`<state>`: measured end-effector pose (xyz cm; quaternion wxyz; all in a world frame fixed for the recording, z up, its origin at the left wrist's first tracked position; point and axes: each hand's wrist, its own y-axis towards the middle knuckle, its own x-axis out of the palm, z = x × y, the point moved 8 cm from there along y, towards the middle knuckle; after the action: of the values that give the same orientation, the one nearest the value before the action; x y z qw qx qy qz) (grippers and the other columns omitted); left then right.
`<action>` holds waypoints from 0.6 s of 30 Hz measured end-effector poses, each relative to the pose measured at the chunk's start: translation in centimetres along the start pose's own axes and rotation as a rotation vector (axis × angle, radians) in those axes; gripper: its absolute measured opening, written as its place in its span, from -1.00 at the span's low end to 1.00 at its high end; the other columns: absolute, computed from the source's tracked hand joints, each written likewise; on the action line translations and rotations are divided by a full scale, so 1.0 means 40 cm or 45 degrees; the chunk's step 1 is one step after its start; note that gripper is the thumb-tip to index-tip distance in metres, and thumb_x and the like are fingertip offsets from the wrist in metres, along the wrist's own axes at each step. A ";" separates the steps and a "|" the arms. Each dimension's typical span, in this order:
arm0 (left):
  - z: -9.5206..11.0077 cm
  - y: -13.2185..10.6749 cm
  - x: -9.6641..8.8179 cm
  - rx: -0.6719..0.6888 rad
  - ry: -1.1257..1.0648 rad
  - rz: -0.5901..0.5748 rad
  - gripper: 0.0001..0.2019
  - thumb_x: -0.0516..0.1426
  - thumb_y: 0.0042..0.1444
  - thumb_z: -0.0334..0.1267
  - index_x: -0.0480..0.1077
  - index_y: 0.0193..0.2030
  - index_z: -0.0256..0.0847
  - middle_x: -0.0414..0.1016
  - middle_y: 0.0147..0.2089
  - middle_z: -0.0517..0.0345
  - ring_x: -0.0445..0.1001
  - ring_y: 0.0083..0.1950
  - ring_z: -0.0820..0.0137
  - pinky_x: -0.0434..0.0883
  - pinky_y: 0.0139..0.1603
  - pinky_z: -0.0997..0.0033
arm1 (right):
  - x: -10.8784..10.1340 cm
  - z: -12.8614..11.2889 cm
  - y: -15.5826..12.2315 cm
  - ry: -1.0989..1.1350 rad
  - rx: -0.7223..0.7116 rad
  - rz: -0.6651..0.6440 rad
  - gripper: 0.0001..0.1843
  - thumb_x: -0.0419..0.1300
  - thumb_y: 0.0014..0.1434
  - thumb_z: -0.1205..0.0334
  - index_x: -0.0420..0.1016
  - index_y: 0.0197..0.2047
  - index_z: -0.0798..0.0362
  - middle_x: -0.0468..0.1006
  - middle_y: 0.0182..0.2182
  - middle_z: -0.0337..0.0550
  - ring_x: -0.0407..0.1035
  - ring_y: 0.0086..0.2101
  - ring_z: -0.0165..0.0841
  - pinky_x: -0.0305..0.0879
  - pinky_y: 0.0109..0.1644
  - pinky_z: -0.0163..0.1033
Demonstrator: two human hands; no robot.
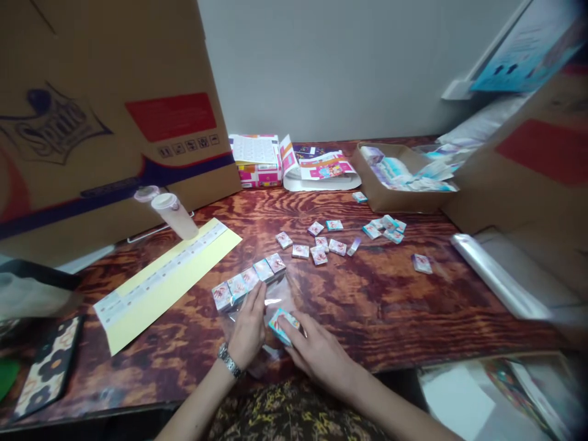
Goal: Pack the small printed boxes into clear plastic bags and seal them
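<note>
Teal-and-white carton [283, 326] sits clasped under the right hand [316, 354], fingers half-curled over it, near the desk [381, 306] front edge; the open left hand [247, 326] touches a row of matching cartons [245, 280] on a clear plastic bag [285, 295].

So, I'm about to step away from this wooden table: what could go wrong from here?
The row of small teal-and-white boxes sits on a clear plastic bag, steadied only by the left hand, so it could slip or topple. The small teal-and-white box in the right hand could knock that row. Separately, a bumped translucent lidded plastic cup might spill onto the pale yellow paper sheet beside it.
</note>
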<state>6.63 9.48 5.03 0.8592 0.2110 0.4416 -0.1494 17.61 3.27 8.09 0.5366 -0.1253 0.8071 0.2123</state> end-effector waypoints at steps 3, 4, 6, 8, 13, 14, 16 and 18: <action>0.004 0.004 0.005 0.001 -0.025 0.010 -0.32 -0.16 0.05 -0.56 -0.25 0.32 -0.17 -0.02 0.31 -0.11 -0.01 0.31 0.25 0.17 0.22 0.06 | 0.075 0.034 0.039 -0.186 0.074 0.064 -0.46 0.04 0.12 0.42 0.17 0.19 0.05 0.34 -0.02 0.17 0.33 -0.08 -0.12 0.38 -0.11 -0.06; 0.006 0.004 0.009 -0.004 -0.033 0.013 -0.34 -0.16 0.06 -0.55 -0.23 0.32 -0.18 -0.01 0.31 -0.11 -0.01 0.31 0.25 0.17 0.22 0.06 | 0.094 0.047 0.051 -0.226 0.097 0.087 -0.45 0.03 0.12 0.46 0.15 0.20 0.06 0.32 0.00 0.19 0.32 -0.06 -0.11 0.38 -0.10 -0.06; 0.012 0.004 0.019 -0.013 -0.049 0.016 -0.38 -0.15 0.08 -0.52 -0.17 0.31 -0.20 0.01 0.30 -0.13 0.01 0.30 0.24 0.18 0.21 0.05 | 0.117 0.078 0.073 -0.258 0.163 0.149 -0.42 0.00 0.12 0.51 0.11 0.22 0.06 0.30 0.02 0.19 0.29 -0.02 -0.12 0.37 -0.08 -0.07; 0.019 0.003 0.031 -0.031 -0.057 0.009 -0.42 -0.14 0.11 -0.49 -0.11 0.30 -0.20 0.04 0.29 -0.12 0.04 0.29 0.23 0.18 0.21 0.03 | 0.128 0.108 0.088 -0.245 0.228 0.207 -0.40 -0.02 0.14 0.50 0.05 0.25 0.04 0.27 0.06 0.17 0.26 0.00 -0.13 0.37 -0.06 -0.07; 0.028 -0.004 0.060 -0.104 -0.046 -0.031 -0.51 -0.13 0.15 -0.43 0.02 0.25 -0.21 0.10 0.26 -0.12 0.10 0.26 0.23 0.18 0.20 0.04 | 0.120 0.127 0.060 -0.227 0.228 0.236 -0.40 0.00 0.18 0.38 -0.03 0.28 0.02 0.14 0.14 0.18 0.16 0.07 -0.08 0.32 -0.03 0.00; 0.029 -0.005 0.065 -0.108 -0.044 -0.032 -0.52 -0.13 0.16 -0.43 0.02 0.25 -0.23 0.08 0.27 -0.13 0.09 0.27 0.23 0.18 0.20 0.06 | 0.111 0.119 0.043 -0.236 0.201 0.242 -0.42 -0.01 0.19 0.37 -0.01 0.27 0.02 0.14 0.15 0.17 0.14 0.08 -0.08 0.30 -0.01 0.00; 0.029 -0.006 0.073 -0.106 -0.040 -0.030 -0.52 -0.13 0.16 -0.42 0.02 0.25 -0.24 0.05 0.28 -0.15 0.06 0.28 0.24 0.17 0.21 0.09 | 0.092 0.090 0.006 -0.241 0.108 0.246 -0.49 -0.02 0.20 0.36 0.10 0.22 0.04 0.24 0.09 0.14 0.20 0.04 -0.13 0.28 0.00 -0.03; 0.028 -0.004 0.083 -0.092 -0.053 -0.023 -0.52 -0.11 0.16 -0.41 0.02 0.25 -0.22 0.04 0.28 -0.16 0.07 0.28 0.23 0.20 0.19 0.10 | 0.089 0.053 -0.025 -0.194 -0.025 0.198 -0.62 -0.03 0.21 0.37 0.26 0.10 0.06 0.39 -0.07 0.07 0.31 -0.10 -0.22 0.31 -0.06 -0.12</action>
<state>9.19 8.55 2.86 0.8738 0.1728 0.4308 -0.1454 18.37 3.49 3.90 0.5771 -0.0510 0.7690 0.2702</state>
